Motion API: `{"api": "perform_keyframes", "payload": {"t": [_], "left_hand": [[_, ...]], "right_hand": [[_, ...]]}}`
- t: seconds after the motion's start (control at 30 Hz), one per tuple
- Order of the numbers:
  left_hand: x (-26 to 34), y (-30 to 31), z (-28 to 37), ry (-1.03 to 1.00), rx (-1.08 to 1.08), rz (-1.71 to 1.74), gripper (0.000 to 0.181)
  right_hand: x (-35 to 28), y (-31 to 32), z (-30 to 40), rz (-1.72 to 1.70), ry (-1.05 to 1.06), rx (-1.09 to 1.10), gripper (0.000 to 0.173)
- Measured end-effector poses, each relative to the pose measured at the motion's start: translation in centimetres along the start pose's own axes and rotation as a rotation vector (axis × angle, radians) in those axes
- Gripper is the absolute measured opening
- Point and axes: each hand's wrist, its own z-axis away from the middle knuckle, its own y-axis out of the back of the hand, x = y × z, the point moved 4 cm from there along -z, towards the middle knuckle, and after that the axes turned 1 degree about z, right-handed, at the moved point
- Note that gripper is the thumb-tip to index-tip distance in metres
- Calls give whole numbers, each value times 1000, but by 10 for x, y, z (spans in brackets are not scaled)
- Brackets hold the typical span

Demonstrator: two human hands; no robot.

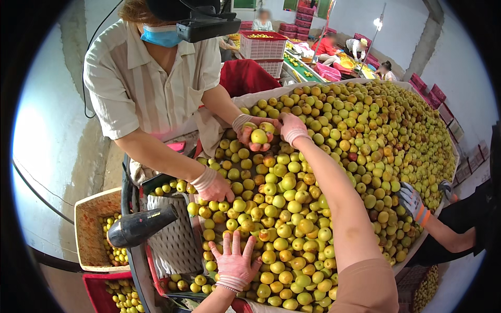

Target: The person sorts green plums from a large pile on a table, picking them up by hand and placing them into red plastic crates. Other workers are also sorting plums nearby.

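Observation:
A large heap of yellow-green and brown jujube-like fruits spreads before me over a cloth-lined sorting surface. My left hand, in a pink striped glove, rests palm down on the near fruits with its fingers spread. Farther out, my right hand reaches into the heap, its fingers curled down; whether it grips a fruit is hidden. Right beside it, a co-worker's gloved hand cups several fruits. The co-worker's other hand touches fruits near the left edge.
A slotted pale chute and a black hair-dryer-like blower stand at the left. Below them are a worn bin and a red crate of fruits. Another person's grey glove works at the right. Stacked crates stand behind.

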Motion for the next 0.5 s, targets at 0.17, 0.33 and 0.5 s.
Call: {"api": "perform_keyframes", "payload": {"t": [0.17,0.33,0.5], "left_hand": [[-4,5,3,23,-34,-10,65],[-1,3,1,-1,-42,7,65],[-2,3,1,7,-57,17,66]], "right_hand": [[-22,-15,-37,4,134,-25,36],[-18,-66,-76,32,298,-265,33],[-61,-35,-53,189,36,-385,45]]}}
